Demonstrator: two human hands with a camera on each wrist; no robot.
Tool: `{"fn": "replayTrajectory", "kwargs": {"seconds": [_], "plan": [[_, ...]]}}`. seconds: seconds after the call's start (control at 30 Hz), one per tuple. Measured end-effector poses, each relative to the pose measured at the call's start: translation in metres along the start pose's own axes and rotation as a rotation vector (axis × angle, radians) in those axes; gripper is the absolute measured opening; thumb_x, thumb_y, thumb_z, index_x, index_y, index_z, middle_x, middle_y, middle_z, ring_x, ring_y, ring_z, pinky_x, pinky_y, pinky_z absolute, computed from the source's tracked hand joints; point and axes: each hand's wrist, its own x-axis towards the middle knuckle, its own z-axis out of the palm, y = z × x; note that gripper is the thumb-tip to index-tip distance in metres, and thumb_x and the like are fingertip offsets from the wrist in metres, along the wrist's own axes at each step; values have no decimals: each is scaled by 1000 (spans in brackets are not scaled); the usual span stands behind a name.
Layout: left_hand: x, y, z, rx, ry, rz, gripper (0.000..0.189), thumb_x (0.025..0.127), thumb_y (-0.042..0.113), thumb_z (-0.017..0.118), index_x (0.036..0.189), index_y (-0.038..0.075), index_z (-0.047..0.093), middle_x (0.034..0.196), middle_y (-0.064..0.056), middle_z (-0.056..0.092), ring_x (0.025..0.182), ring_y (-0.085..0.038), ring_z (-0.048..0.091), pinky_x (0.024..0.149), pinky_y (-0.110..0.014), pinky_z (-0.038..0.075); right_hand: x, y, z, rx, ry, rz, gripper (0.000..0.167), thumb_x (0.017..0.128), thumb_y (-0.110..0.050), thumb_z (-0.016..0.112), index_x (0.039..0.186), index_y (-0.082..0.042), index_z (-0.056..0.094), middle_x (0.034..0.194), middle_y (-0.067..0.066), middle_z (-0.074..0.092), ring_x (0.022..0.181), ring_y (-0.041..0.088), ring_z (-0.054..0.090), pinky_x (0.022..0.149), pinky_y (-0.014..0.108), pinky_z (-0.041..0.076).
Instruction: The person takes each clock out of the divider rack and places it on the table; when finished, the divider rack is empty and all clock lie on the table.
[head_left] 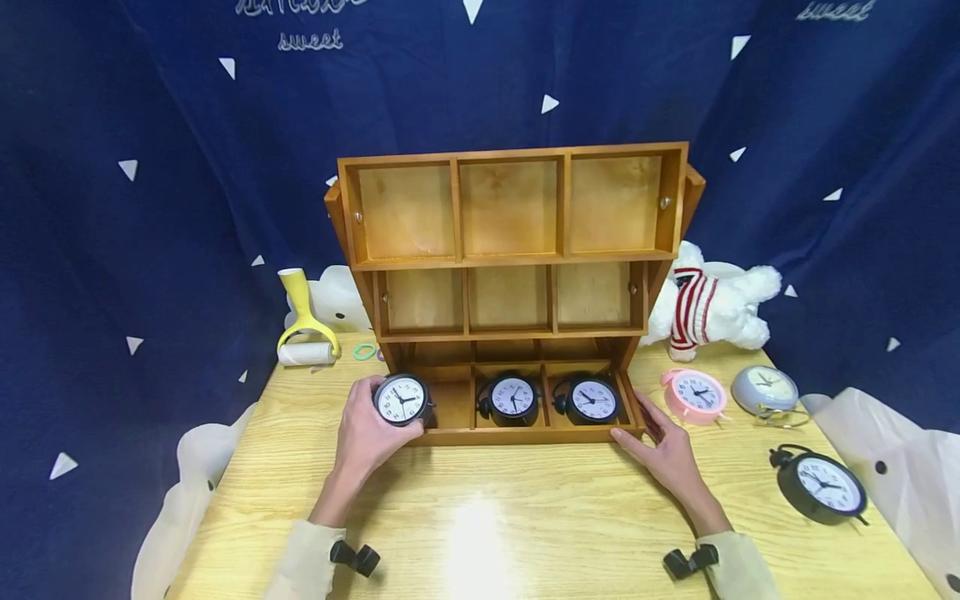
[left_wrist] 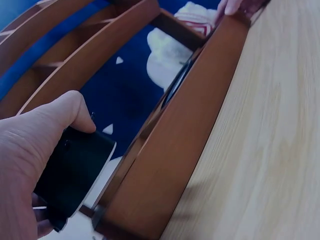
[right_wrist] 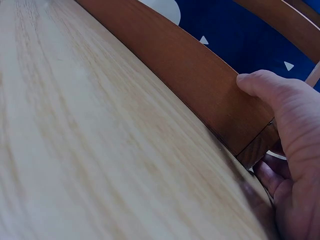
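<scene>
My left hand (head_left: 363, 437) grips a black alarm clock (head_left: 401, 400) at the left end of a three-tier wooden rack's bottom tray (head_left: 517, 435), thumb on the near side. In the left wrist view the clock (left_wrist: 75, 167) is held beside the tray's front board. Two more black alarm clocks, one in the middle compartment (head_left: 512, 398) and one in the right compartment (head_left: 592, 400), lie face up. My right hand (head_left: 670, 458) holds the tray's right front corner. The right wrist view shows the thumb on the front board (right_wrist: 185, 70) and fingers around its end.
Right of the rack are a pink alarm clock (head_left: 696, 395), a grey clock (head_left: 765, 388), another black alarm clock (head_left: 821, 487) and a white plush toy (head_left: 712, 308). A yellow-handled lint roller (head_left: 307, 333) and a green ring (head_left: 364, 352) lie at the left. A blue curtain (head_left: 480, 83) hangs behind.
</scene>
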Motion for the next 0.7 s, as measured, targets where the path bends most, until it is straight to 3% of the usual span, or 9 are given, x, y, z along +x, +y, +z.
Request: {"fn": "replayTrajectory", "kwargs": {"seconds": [0.23,0.5,0.7], "plan": [[0,-20,-25,27,2,38,94,54,28,96,134,2,55,123,-15,62,113,-33,60,95,-50,53,0,-2,0,-10,1,-4,80,90,-16,85,159,-11,44,161,21,43,143,41,44,102,3,38],[5,-39,-44,43,28,-21,87,59,24,94,134,1,55,124,-19,62,114,-37,59,95,-55,52,0,1,0,-19,5,9,80,90,-18,85,159,-13,44,161,20,43,144,39,44,102,3,37],[15,-57,-48,40,48,-50,87,62,23,94,137,2,56,128,-22,62,117,-40,59,97,-56,50,0,0,1,-10,8,2,80,90,-17,84,159,-12,44,161,19,44,143,33,45,103,3,37]]}}
